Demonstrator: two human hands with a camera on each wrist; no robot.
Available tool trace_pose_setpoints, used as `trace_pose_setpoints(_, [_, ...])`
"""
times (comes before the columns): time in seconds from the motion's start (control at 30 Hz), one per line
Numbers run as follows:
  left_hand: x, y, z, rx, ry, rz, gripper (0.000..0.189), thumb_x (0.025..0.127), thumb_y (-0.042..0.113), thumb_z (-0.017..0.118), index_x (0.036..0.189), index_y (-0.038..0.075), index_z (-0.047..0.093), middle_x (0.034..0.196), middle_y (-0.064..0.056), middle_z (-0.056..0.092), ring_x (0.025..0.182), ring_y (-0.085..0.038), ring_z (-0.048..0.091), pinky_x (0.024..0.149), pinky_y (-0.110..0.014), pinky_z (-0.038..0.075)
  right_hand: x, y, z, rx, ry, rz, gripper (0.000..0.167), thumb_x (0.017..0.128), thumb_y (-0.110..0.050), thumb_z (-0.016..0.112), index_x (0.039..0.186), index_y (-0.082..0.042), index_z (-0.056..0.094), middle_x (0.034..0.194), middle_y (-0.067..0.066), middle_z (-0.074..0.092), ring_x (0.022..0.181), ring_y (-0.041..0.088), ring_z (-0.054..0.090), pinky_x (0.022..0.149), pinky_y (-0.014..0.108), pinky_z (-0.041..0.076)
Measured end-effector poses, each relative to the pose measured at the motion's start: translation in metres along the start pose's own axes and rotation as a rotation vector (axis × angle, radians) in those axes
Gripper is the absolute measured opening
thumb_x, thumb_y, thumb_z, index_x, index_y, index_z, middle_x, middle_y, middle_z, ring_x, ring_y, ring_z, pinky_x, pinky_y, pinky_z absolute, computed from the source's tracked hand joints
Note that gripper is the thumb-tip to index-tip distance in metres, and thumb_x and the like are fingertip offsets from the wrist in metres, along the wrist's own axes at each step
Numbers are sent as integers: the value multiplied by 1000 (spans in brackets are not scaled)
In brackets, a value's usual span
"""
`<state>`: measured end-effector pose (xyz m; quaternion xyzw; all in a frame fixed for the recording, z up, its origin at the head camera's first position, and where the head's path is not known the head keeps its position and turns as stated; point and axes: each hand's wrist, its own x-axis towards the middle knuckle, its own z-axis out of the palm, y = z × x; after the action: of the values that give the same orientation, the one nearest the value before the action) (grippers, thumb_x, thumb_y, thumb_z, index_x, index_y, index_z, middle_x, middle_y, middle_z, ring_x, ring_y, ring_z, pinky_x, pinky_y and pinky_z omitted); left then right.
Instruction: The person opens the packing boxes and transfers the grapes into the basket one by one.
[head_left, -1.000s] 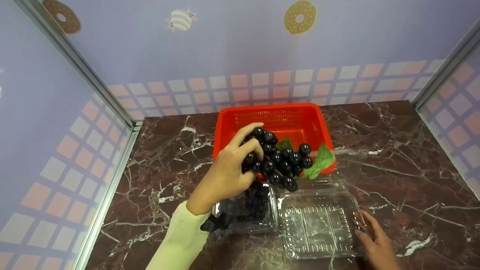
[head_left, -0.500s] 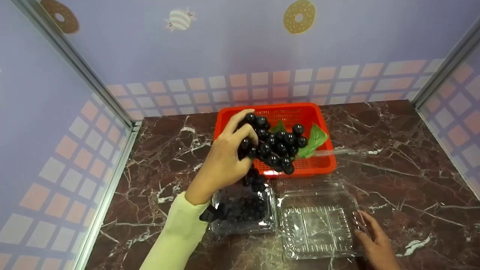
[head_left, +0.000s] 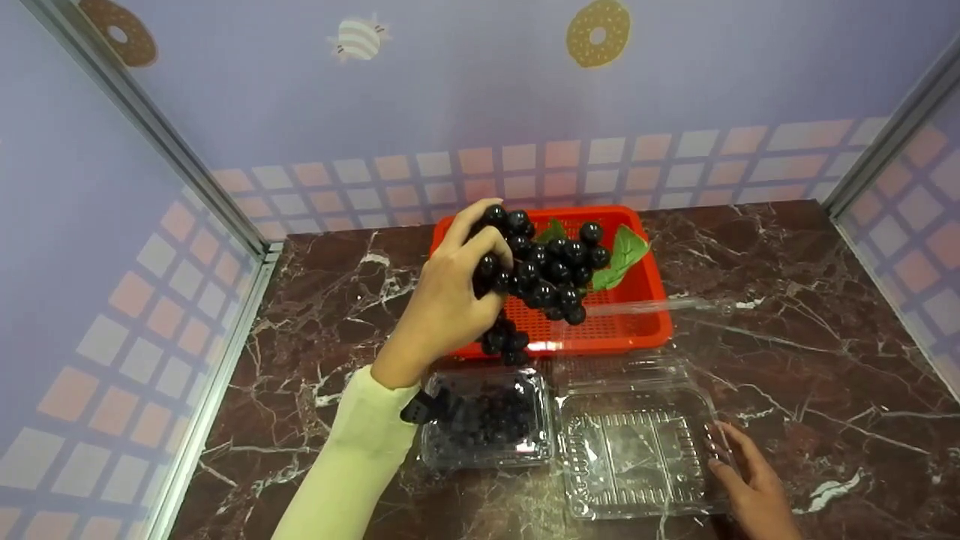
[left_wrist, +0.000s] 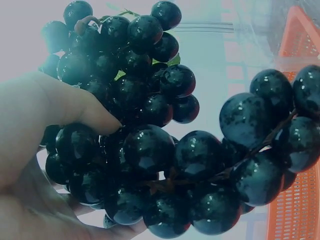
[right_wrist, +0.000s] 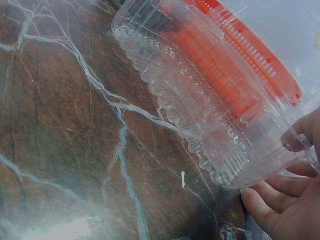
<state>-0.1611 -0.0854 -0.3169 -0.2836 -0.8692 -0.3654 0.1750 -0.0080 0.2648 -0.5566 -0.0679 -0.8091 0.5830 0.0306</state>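
My left hand (head_left: 454,289) grips a bunch of black grapes (head_left: 551,270) and holds it over the red basket (head_left: 658,319). Green leaves (head_left: 624,259) stick out at the bunch's right end, and a lower strand of grapes dangles by the wrist. In the left wrist view, the thumb and fingers (left_wrist: 90,112) press into the grapes (left_wrist: 150,147). At lower right, my right hand (head_left: 754,484) pinches the side wall of a clear plastic clamshell box (head_left: 634,457) with its lid raised. The right wrist view has the thumb and fingers on either side of the box wall (right_wrist: 270,172).
Left of the open box sits another clear box (head_left: 487,420) with dark round fruit inside. The marbled brown tabletop (head_left: 810,337) is bounded by a patterned back wall (head_left: 480,90) and side panels with metal posts (head_left: 217,375).
My left hand has raised the grapes up and away from the filled box, to over the red basket. My right hand has stayed at the clamshell box.
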Motion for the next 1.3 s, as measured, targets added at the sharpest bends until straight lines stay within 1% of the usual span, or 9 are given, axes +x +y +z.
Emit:
trace_pose_setpoints(0.13, [4, -2, 1, 11, -5, -13, 32, 64, -8, 62, 86, 15, 58, 148, -1, 42, 130, -24, 47, 100, -43, 47, 0, 0, -1, -13, -8, 1, 51, 96, -5, 54, 142, 6, 35, 123, -42, 38, 110, -29, 38, 90, -4, 33])
trace_pose_setpoints(0.27, [8, -4, 1, 13, -15, -30, 32, 65, -8, 62, 87, 15, 57, 148, 0, 41, 130, -24, 47, 97, -44, 48, 0, 0, 0, 15, 13, -37, 50, 94, 1, 54, 140, 9, 36, 123, -41, 42, 111, -26, 42, 90, -3, 36])
trace_pose_setpoints(0.47, [13, -9, 4, 9, -16, -42, 32, 65, -7, 62, 87, 15, 57, 147, 1, 41, 130, -23, 47, 99, -44, 47, -1, 0, 1, 62, 34, -84, 48, 92, 8, 53, 136, 14, 37, 123, -38, 48, 110, -22, 48, 90, -1, 39])
trace_pose_setpoints(0.67, [18, -17, 8, 32, -11, -51, 29, 67, -6, 63, 86, 15, 56, 147, 1, 41, 130, -24, 48, 100, -46, 46, -1, 0, 1, 63, 53, -96, 47, 91, 8, 54, 135, 14, 39, 122, -36, 51, 109, -20, 50, 89, -1, 39])
trace_pose_setpoints(0.8, [21, -22, 11, 39, -13, -63, 29, 67, -6, 62, 86, 15, 56, 147, 1, 41, 131, -26, 48, 102, -48, 45, -1, 0, 1, 119, 47, -105, 48, 90, 10, 54, 134, 17, 36, 123, -33, 53, 109, -18, 52, 89, 0, 40])
trace_pose_setpoints(0.9, [22, -25, 14, 45, -18, -69, 30, 66, -6, 62, 87, 15, 56, 148, 0, 41, 129, -27, 49, 102, -49, 44, -1, 0, 1, 145, 35, -94, 49, 91, 10, 53, 135, 17, 35, 123, -33, 54, 108, -18, 53, 89, 0, 41])
trace_pose_setpoints(1.13, [24, -33, 19, 60, -41, -104, 32, 67, -6, 63, 89, 16, 57, 149, 0, 39, 128, -29, 50, 101, -49, 43, 0, -1, -1, 27, -9, -33, 51, 96, -3, 53, 142, 10, 33, 124, -41, 41, 110, -25, 42, 88, -1, 39])
trace_pose_setpoints(1.2, [24, -35, 21, 63, -48, -117, 31, 67, -6, 64, 89, 16, 57, 149, 0, 39, 128, -30, 49, 102, -50, 42, 0, -1, -1, 22, -4, -29, 51, 96, -2, 53, 142, 9, 34, 124, -41, 40, 110, -25, 42, 89, -2, 39])
trace_pose_setpoints(1.3, [25, -39, 23, 69, -62, -139, 31, 69, -6, 64, 89, 16, 57, 150, -1, 38, 129, -31, 49, 101, -50, 44, 0, 0, 0, 13, 2, -37, 51, 95, -1, 54, 141, 9, 34, 125, -41, 39, 111, -25, 42, 90, -2, 37])
